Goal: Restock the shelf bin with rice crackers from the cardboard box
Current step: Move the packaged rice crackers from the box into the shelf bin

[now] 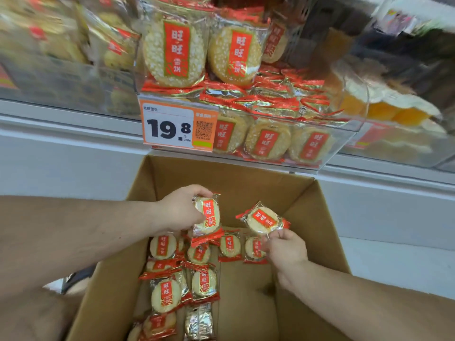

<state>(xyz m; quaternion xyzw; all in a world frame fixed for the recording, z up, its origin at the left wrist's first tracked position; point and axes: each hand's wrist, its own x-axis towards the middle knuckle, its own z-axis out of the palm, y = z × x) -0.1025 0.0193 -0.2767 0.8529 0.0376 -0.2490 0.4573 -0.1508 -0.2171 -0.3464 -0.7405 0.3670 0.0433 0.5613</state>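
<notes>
Our left hand (181, 210) has its grip curled round a rice cracker packet (208, 216), held upright above the cardboard box (248, 185); our right hand (285, 249) pinches a second packet (263, 220) by its lower edge, tilted, label up. The two packets sit near each other but apart, both inside the box's open top, with bare cardboard wall behind them. Below our hands, loose packets (165, 295) lie along the left half of the box floor, while the right half shows bare cardboard. The box's far rim sits just under the clear shelf bin (320, 143), which is already heaped with packets (266, 99) past its front lip; two (173, 51) stand upright at the back. An orange price tag (178, 127) reading 19.8 is fixed to the bin's left front. Neighbouring clear bins (61, 70) flank it, blurred. A white shelf ledge (61, 119) runs beneath.
</notes>
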